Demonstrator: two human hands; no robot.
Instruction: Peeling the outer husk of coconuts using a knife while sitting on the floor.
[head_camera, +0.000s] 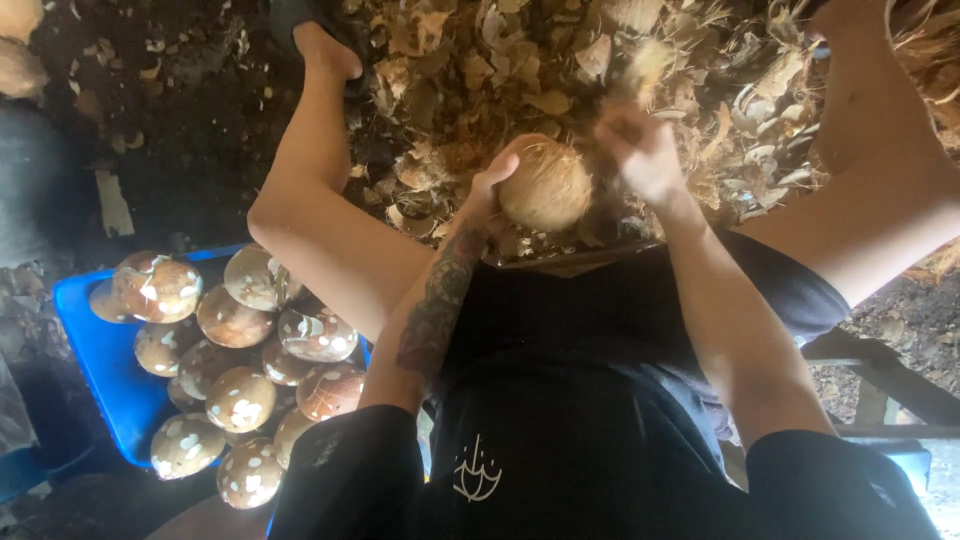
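Coconut (545, 186) between both hands; peeled coconuts (235, 360) in tub (100, 350) at left.

From my remote seat, the right hand (640, 150) near the upper middle of the frame is smeared by motion, so I cannot tell how its fingers sit or what the pale fibrous scrap (648, 62) above it is. The left hand (487, 190) is mostly hidden behind the coconut (545, 185); only its thumb side shows. The blue tray (100, 350) at lower left is largely covered by peeled coconuts (240, 330), and its lower corner runs under my sleeve. The foot (325, 45) at the top is cut off by the frame edge. The husk pile (470, 70) blurs into shadow at upper left.
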